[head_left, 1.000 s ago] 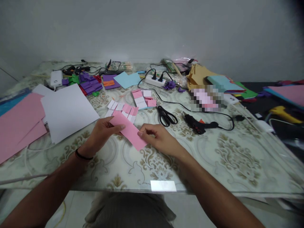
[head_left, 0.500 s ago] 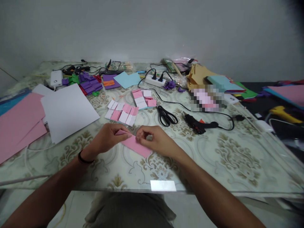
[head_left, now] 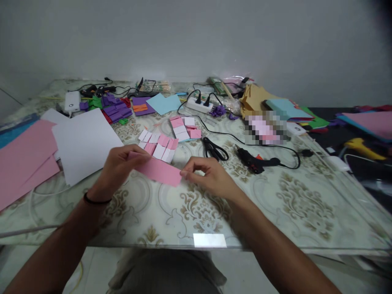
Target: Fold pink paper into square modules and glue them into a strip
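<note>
A pink paper strip [head_left: 161, 171] is stretched between both hands above the patterned table. My left hand [head_left: 124, 163] pinches its left end between thumb and fingers. At the strip's right end, my right hand [head_left: 202, 173] grips the corner with its fingertips. Just behind the strip lie small folded pink and white papers [head_left: 161, 147], partly covered by my left hand. A second group of pink and white folded pieces [head_left: 180, 130] rests farther back. Black scissors [head_left: 215, 149] lie behind my right hand.
A black glue gun [head_left: 254, 159] with its cord lies to the right. White sheets [head_left: 88, 143] and pink sheets [head_left: 27, 159] cover the left side. A white power strip [head_left: 199, 105], purple folded papers [head_left: 118, 111] and yellow-brown paper [head_left: 257, 98] are at the back.
My left hand has moved left and slightly up with the strip. My right hand has shifted from the strip's upper edge to its right end. The strip is now lifted.
</note>
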Motion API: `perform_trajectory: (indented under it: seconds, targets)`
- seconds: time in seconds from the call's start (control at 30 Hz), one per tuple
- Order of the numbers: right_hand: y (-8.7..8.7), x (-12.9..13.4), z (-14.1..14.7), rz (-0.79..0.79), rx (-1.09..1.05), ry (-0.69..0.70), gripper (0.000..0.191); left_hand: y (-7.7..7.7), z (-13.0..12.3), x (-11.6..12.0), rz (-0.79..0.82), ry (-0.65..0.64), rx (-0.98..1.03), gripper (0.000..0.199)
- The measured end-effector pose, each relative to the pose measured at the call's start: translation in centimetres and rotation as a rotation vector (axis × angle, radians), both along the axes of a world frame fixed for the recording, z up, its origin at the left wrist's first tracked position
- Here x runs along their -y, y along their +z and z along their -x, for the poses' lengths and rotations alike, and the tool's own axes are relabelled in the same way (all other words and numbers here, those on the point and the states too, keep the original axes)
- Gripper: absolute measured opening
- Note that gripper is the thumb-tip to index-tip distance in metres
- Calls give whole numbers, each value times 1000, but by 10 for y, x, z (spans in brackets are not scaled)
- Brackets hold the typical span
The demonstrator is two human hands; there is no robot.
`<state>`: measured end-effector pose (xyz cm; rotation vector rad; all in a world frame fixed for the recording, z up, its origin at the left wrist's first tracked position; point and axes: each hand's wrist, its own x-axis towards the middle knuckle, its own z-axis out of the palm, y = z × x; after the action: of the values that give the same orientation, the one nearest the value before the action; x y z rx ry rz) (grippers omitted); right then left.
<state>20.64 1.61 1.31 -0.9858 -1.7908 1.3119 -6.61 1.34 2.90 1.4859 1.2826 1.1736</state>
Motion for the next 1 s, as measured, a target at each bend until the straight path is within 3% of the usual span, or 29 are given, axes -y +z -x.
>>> perform_trajectory:
  seconds: [0.07, 0.13, 0.2, 0.27, 0.4, 0.6, 0.73, 0.87, 1.0]
  targets:
    - [-1, -8, -11, -18, -34, -45, 20, 1, 8, -7, -16, 136, 90, 9]
    - [-3, -13, -18, -27, -70, -109, 18, 1, 11, -10, -35, 190, 86, 8]
    - [-5, -15, -17, -79, -91, -177, 14, -1, 6, -8, -34, 134, -6, 8]
    - [-6, -11, -9, -179, -65, -214, 8, -4, -3, -2, -7, 0, -113, 8]
    - [-4, 3, 10, -317, 11, -121, 3, -13, -22, 10, 17, -180, -155, 14]
    - [-3, 10, 17, -296, 24, -62, 7, -17, -29, 14, 26, -220, -86, 13]
    - [-6, 11, 18, -341, 20, -37, 11, -14, -30, 15, 8, -315, -164, 11]
    - [-7, 14, 21, -372, 25, -5, 13, -11, -36, 19, -51, -316, -260, 7]
    - [-3, 12, 18, -362, 31, 16, 13, -5, -30, 17, -56, -335, -220, 8]
